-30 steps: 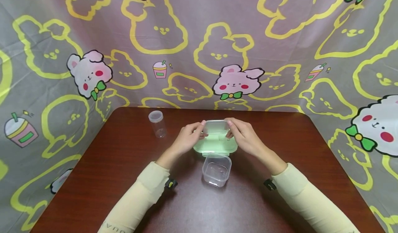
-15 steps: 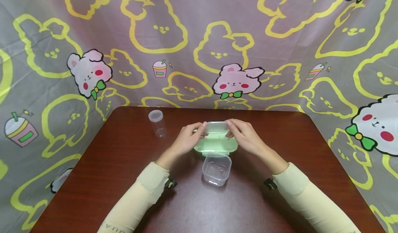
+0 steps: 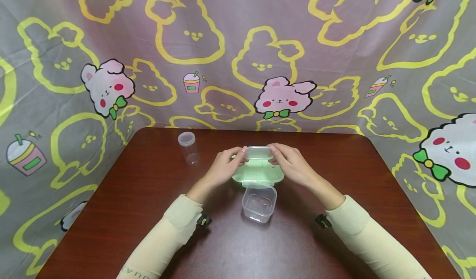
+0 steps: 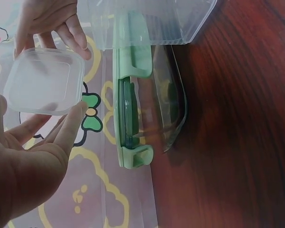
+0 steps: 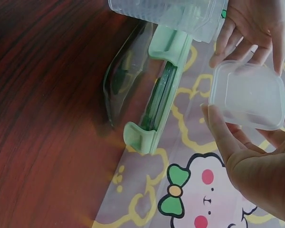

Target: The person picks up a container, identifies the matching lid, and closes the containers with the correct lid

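Both hands hold a square translucent plastic lid (image 3: 259, 152), raised and tilted above a lunch box. My left hand (image 3: 224, 164) pinches its left edge between thumb and fingers, and my right hand (image 3: 295, 163) does the same at the right edge. In the left wrist view the lid (image 4: 46, 81) shows its rounded corners and raised rim. Beneath the hands is the lunch box's green cover (image 3: 258, 172), with clip latches and a clear base (image 5: 123, 76) below it. In front stands an uncovered square clear plastic container (image 3: 259, 204), its rim overlapping the front latch in the head view.
A tall clear jar (image 3: 191, 153) with a whitish cap stands at the back left of the dark red-brown table (image 3: 122, 213). A patterned cloth (image 3: 223, 35) with bunny drawings hangs behind the table and along both sides.
The lid has tipped to a flatter slant and sits slightly lower in the head view, the right hand's fingers shifting a little with it. The container, lunch box and jar stay in place.
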`<state>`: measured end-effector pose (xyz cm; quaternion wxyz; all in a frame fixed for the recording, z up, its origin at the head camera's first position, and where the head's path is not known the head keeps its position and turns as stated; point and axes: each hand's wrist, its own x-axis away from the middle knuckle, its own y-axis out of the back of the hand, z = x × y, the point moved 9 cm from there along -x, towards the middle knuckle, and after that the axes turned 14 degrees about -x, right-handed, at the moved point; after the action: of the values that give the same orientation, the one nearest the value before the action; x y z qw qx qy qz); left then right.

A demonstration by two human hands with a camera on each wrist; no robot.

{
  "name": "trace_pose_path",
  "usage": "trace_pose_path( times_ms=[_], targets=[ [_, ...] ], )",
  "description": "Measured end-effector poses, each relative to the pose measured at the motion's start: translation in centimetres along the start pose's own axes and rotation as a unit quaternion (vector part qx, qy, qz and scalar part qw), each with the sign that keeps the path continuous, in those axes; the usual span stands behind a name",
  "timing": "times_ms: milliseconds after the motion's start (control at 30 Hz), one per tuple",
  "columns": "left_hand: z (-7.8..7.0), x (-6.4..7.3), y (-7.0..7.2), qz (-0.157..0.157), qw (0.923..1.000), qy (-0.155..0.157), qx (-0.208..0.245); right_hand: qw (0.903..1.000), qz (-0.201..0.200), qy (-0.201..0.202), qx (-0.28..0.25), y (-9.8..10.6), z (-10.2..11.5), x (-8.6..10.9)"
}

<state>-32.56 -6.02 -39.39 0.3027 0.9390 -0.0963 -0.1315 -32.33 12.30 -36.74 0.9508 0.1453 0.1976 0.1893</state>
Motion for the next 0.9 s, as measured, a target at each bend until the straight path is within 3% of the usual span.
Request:
trace_pose_path(
  times_ms=[333,733,900],
  targets=[
    [0.2,0.1,-0.1,0.02,0.9998,0.002,-0.007,0.9996,0.004,0.011,0.027,0.1,-0.1,0.2],
    [0.0,0.4,0.1,0.026,0.9981,-0.044,-0.035,0.9937,0.023,0.055,0.095,0.2,0.3,1.0],
    [-0.1,0.7,-0.2,0.04,0.9974,-0.057,-0.02,0.9918,0.025,0.075,0.101,0.1,0.3,1.5]
  ],
)
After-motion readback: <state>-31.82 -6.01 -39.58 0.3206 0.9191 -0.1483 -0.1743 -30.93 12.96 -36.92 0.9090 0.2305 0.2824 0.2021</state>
